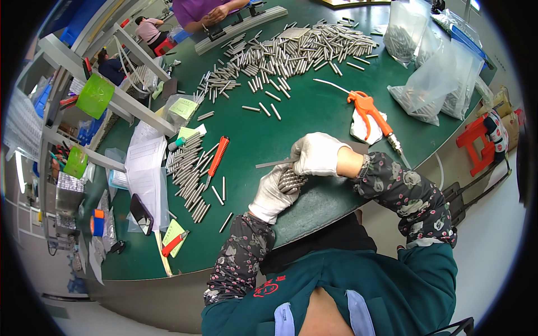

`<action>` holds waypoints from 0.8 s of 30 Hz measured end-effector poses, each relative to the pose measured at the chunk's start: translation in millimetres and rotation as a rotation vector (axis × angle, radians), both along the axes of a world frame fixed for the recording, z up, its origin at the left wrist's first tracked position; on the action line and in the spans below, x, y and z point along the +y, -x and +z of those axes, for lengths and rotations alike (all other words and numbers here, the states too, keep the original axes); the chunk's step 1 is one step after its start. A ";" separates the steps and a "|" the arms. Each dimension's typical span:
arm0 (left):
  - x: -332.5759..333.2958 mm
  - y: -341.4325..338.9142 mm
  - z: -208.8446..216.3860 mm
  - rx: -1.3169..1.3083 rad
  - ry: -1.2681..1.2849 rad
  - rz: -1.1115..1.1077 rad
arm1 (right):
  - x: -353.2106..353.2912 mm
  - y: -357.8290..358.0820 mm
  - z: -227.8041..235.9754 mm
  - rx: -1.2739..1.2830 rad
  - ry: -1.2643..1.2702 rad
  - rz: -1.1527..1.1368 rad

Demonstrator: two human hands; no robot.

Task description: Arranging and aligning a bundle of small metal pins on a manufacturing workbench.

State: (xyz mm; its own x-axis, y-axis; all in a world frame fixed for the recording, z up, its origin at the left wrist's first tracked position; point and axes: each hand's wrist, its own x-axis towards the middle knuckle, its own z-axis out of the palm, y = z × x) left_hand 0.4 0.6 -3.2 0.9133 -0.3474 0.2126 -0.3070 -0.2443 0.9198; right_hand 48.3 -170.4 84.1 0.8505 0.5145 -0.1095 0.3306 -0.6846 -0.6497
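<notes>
My left hand, in a white glove, is closed around a bundle of short metal pins, whose rounded ends face up. Just above it, my gloved right hand grips a narrow flat metal strip that sticks out to the left over the bundle. Whether the strip touches the pins cannot be made out. A dark mat lies beneath both hands at the table's near edge. Loose pins are spread left of my hands, with an orange utility knife beside them.
A large pile of pins covers the far table. To the right lie an orange air blow gun and plastic bags of pins. Papers, a phone and a red-handled cutter are leftward. Across sits a person in purple.
</notes>
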 end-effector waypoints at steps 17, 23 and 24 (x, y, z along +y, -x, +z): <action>3.8 -2.4 -7.3 0.187 0.173 -0.021 | -43.0 -6.3 1.7 -0.056 -0.011 0.035; 4.7 -5.8 -12.5 0.146 0.148 -0.032 | -45.8 -18.6 3.8 -0.047 0.096 0.044; 4.0 -5.4 -12.1 0.193 0.221 -0.045 | -46.3 -18.5 8.3 -0.083 0.140 -0.010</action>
